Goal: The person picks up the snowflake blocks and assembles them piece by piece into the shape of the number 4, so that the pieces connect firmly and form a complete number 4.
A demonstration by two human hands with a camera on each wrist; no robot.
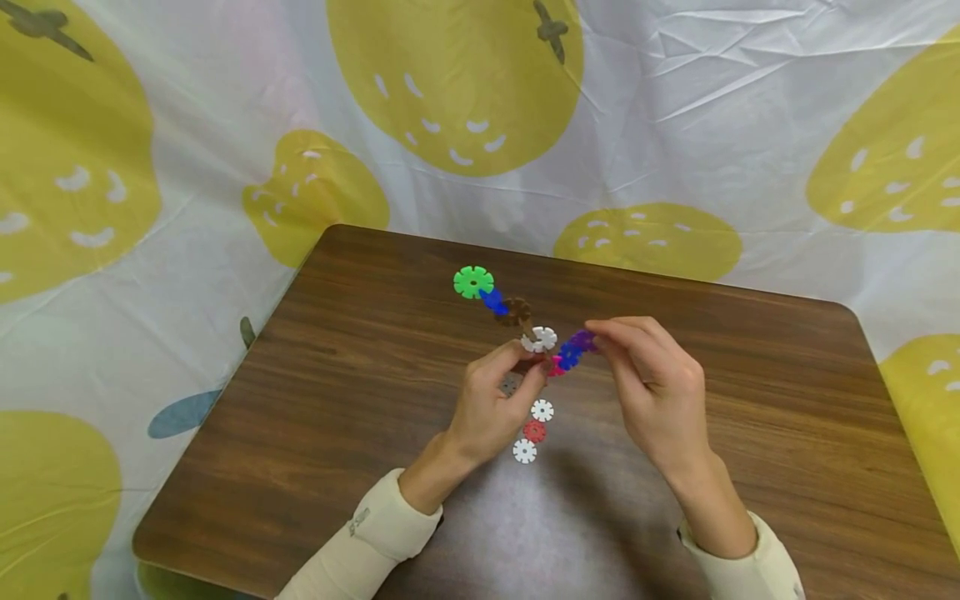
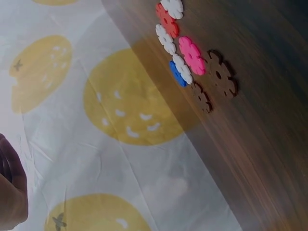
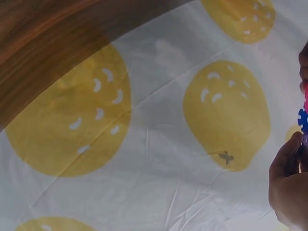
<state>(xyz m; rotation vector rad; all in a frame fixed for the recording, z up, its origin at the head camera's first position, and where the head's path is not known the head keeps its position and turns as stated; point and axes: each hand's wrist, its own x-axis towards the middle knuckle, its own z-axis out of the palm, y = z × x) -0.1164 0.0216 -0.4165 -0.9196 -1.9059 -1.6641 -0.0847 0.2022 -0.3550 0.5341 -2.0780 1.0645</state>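
A chain of notched plastic discs is held above the table between both hands. Its far end is a green disc (image 1: pixel 473 282), followed by a blue disc (image 1: pixel 493 301), a brown disc (image 1: pixel 515 312) and a white disc (image 1: pixel 543 339). My left hand (image 1: pixel 491 400) pinches the chain near the white disc, its thumb and fingers hiding part of the join. Beyond those fingertips come a pink disc (image 1: pixel 557 366), another blue disc (image 1: pixel 570 356) and a purple disc (image 1: pixel 583 341). My right hand (image 1: pixel 663 392) pinches the purple disc between thumb and fingers.
On the brown wooden table (image 1: pixel 360 333), below the hands, lie a white disc (image 1: pixel 542 410), a red disc (image 1: pixel 534 431) and another white disc (image 1: pixel 524 452). A grey disc (image 1: pixel 511 383) shows partly behind the left hand. A lemon-patterned cloth (image 1: pixel 465 200) hangs around the table.
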